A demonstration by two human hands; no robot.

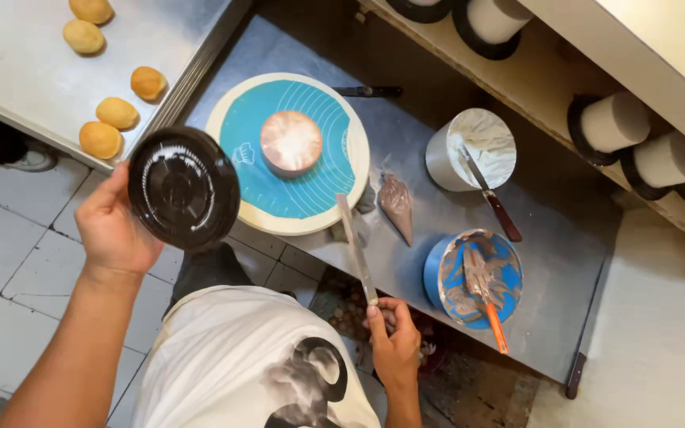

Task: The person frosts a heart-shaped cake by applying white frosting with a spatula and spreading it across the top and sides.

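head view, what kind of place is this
Most likely a bakery or cake-decorating kitchen. A small round cake sits on a turntable, tubs of white cream and brown frosting stand on the steel table, and buns lie on a nearby tray.

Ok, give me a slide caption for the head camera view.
Left hand holds a black round board; right hand grips a long spatula beside a small cake on a turntable.
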